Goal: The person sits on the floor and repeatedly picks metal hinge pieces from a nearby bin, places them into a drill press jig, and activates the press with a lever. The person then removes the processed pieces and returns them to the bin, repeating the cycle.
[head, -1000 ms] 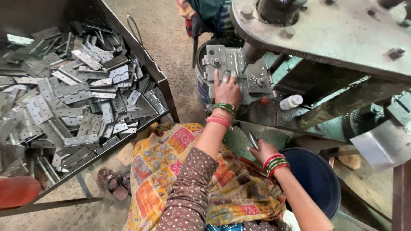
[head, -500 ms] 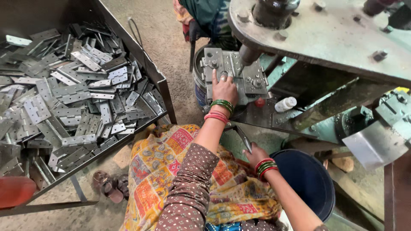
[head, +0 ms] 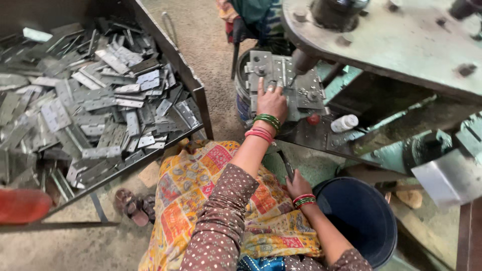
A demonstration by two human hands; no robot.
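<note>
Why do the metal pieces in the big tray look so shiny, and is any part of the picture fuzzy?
Head view: soft daylight glints off the flat hinge plates; the left hand on the press is sharp; the metal chute at the right edge glares pale and slightly blurred.

A flat grey metal hinge plate (head: 275, 80) lies on the press die block (head: 281, 83), pinned under the fingertips of the left hand (head: 271, 102); the right hand (head: 298, 184) grips a thin dark lever (head: 287, 164) below.

Right hand's (head: 297, 183) grip contents unclear; blue bucket (head: 361, 216) interior dark; tray (head: 193, 88) cut off left.
</note>
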